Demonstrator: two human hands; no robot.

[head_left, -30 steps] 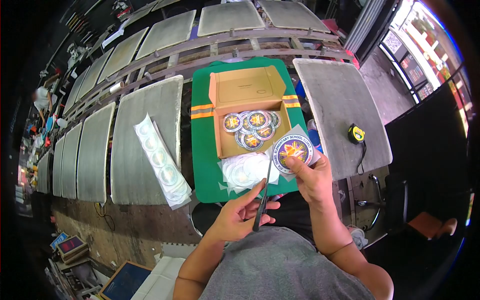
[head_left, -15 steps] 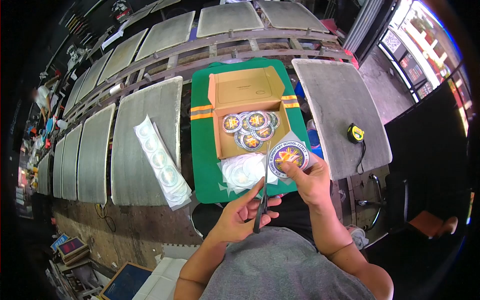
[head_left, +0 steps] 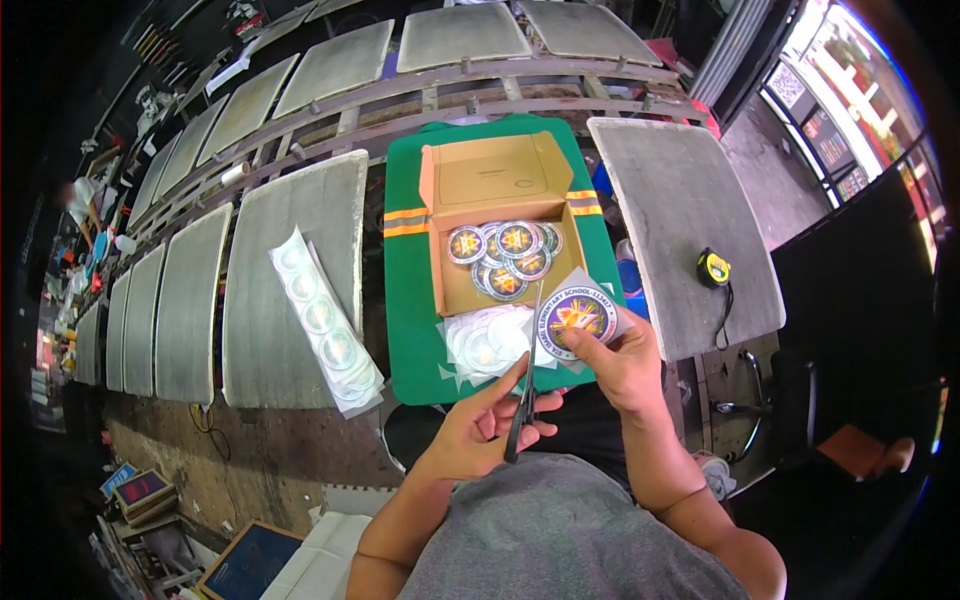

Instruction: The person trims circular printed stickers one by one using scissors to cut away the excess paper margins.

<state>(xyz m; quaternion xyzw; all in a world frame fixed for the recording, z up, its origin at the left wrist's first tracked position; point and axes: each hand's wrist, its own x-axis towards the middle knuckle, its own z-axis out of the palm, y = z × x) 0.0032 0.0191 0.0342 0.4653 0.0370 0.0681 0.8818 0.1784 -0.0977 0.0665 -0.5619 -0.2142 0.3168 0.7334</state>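
Observation:
My left hand (head_left: 480, 430) is closed around the black handles of a pair of scissors (head_left: 524, 412), whose blades point up and away from me. The blades lie along the left edge of a round school emblem sticker (head_left: 575, 315) on clear-edged backing. Thumb on top, my right hand (head_left: 628, 365) pinches that sticker at its lower right. Behind the sticker stands an open cardboard box (head_left: 455, 290) with several round emblem stickers (head_left: 517, 240) inside. In front of the box, pale backing scraps and round pieces (head_left: 485, 342) lie in a heap.
The box rests on a green padded board (head_left: 405, 330) with orange and silver bands. To the left, a strip of round stickers (head_left: 320, 320) lies over a grey panel (head_left: 250, 340). A tape measure (head_left: 712, 268) sits on the right panel (head_left: 680, 200). Another person (head_left: 82, 205) is far left.
The whole view has shifted very slightly. Both hands keep their grips, and the scissors stay at the sticker's left edge.

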